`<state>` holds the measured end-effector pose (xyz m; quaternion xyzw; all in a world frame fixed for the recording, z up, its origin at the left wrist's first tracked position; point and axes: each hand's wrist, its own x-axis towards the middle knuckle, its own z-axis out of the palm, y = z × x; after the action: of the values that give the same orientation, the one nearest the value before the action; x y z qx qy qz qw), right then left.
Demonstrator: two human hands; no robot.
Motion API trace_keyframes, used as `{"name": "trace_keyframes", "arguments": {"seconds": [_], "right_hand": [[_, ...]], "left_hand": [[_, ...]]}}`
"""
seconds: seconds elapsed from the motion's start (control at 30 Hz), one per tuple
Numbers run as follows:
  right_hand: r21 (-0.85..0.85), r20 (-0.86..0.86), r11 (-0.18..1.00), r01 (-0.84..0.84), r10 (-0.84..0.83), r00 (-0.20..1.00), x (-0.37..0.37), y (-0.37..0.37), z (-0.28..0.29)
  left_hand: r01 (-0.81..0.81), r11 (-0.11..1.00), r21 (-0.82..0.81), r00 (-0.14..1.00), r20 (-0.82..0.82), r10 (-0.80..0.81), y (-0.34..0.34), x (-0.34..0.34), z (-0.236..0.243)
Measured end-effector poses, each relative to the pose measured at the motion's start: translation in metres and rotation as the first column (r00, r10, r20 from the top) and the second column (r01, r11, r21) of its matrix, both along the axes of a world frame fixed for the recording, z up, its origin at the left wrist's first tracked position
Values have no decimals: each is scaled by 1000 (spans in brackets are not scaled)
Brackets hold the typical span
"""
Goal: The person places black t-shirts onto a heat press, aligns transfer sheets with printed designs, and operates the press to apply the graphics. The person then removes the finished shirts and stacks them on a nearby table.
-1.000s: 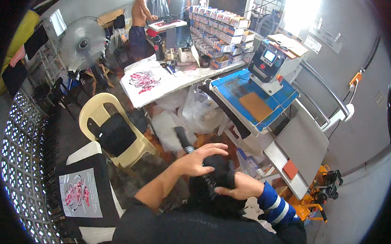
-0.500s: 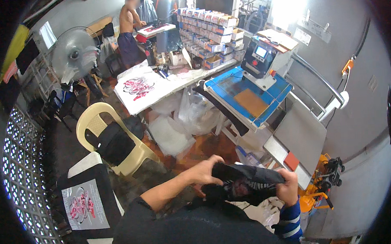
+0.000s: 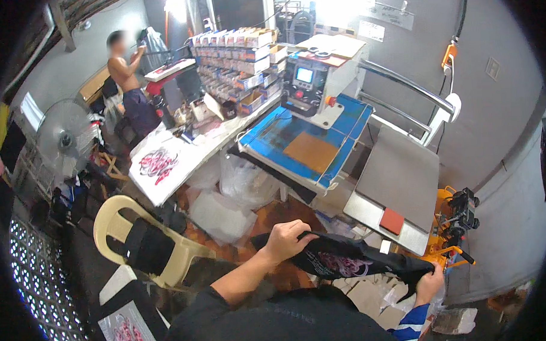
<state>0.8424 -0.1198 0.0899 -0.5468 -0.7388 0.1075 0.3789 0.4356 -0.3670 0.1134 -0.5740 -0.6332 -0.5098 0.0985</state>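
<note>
A black shirt with a pink and white print hangs folded and stretched in front of my body. My left hand grips its upper left part, fingers curled over the cloth. At its lower right end, my right hand pinches the fabric. A small white tag shows at the shirt's upper edge. To the lower left, a grey sheet with a pink design lies on black cloth.
A heat press stands over a blue platen, with a grey board to its right. A cream chair holds black cloth. Another person stands at the far-left worktable. Yellow equipment is on the right.
My hands have moved farther apart, stretching the shirt, with my right hand lower and farther right. My view has swung right. The other person's hands are raised higher.
</note>
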Motion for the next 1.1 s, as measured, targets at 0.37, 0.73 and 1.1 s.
{"name": "trace_keyframes", "arguments": {"seconds": [0.37, 0.73, 1.1], "right_hand": [[-241, -371, 941, -237, 137, 919, 44, 123, 26], [-464, -343, 786, -409, 267, 901, 59, 247, 73], [-438, -288, 806, -398, 294, 912, 38, 264, 73]], "left_hand": [[87, 972, -220, 975, 220, -37, 118, -31, 65], [456, 862, -222, 723, 657, -214, 225, -61, 105], [488, 845, -219, 620, 768, -159, 255, -64, 101]]}}
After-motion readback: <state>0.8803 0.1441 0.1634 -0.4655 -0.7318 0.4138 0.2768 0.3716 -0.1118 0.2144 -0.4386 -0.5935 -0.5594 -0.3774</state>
